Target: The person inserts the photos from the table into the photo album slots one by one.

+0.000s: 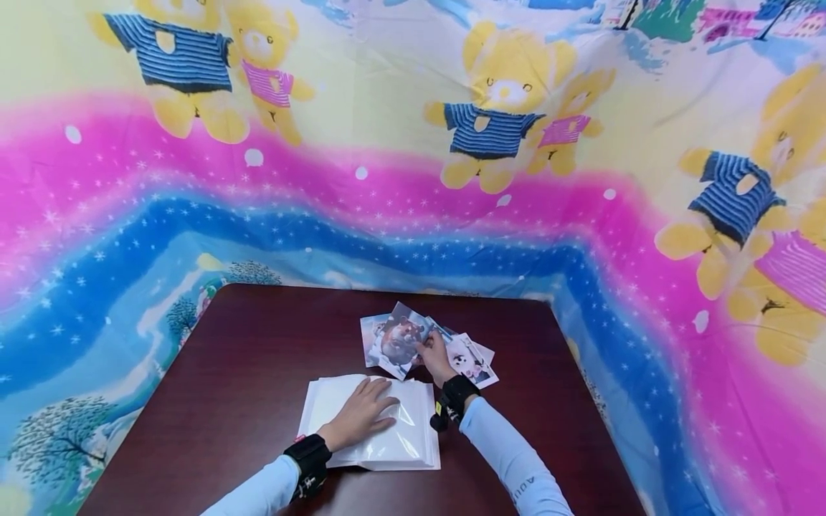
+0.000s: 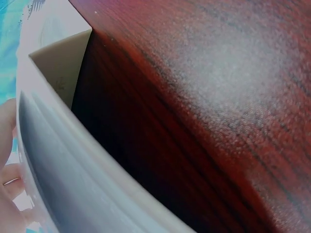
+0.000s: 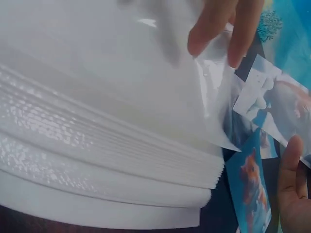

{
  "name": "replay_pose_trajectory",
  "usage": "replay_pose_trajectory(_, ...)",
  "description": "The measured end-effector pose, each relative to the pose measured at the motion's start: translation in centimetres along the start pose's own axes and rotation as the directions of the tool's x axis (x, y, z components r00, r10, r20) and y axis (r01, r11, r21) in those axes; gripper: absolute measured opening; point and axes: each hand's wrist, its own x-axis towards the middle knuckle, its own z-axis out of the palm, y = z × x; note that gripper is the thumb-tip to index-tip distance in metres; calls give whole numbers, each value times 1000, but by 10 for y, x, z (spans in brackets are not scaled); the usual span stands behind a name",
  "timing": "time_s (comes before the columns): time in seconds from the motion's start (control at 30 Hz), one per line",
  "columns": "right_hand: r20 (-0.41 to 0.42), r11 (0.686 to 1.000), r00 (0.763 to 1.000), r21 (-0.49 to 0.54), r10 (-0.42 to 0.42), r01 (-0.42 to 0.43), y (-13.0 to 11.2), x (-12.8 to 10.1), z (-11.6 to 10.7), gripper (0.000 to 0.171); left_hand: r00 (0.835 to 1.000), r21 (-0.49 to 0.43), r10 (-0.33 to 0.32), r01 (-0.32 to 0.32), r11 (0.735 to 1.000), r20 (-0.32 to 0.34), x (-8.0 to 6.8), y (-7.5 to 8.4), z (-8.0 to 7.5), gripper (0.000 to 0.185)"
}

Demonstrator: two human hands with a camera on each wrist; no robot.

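On the dark wooden table (image 1: 258,344), the left hand (image 1: 361,416) lies flat with straight fingers (image 3: 209,29) on a stack of clear plastic sleeves (image 1: 387,437), pressing its top sheet. Just beyond, the right hand (image 1: 435,358) pinches a printed photo (image 1: 400,340) and lifts its edge from the loose pile of photos (image 1: 474,362) spread beside the stack. The print seems to show a furry animal, though it is blurred.
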Motion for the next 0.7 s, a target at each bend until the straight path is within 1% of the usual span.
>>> replay_pose_trajectory(0.1,-36,999,999,43,12,-10,2,2,0,23,1000,7,8,-8,1000,-13,0,1,1,32)
replay_pose_trajectory(0.23,-95,992,995,123,23,-11,1,5,-3,19,999,20,21,-20,1000,-35,1,1,2,31)
replay_pose_trajectory(0.3,-107,989,994,145,25,-10,2,6,-5,19,999,25,22,-21,999,-44,1,1,3,31)
replay_pose_trajectory(0.37,-89,990,995,134,44,-31,3,5,-7,21,999,29,16,-14,999,-43,0,1,5,31)
replay_pose_trajectory(0.43,-51,993,997,105,64,-58,6,2,-8,26,999,29,6,-5,1000,-35,-1,1,5,30)
replay_pose_trajectory(0.5,-1,994,997,79,72,-71,9,-1,-9,27,1000,28,-6,7,1000,-23,-2,1,6,31)
replay_pose_trajectory(0.6,51,998,997,43,50,-52,4,-7,-9,16,999,23,-31,31,999,12,-4,1,6,31)
replay_pose_trajectory(0.7,57,999,998,29,20,-22,-5,-11,-11,17,998,18,-44,43,999,41,-4,1,6,31)
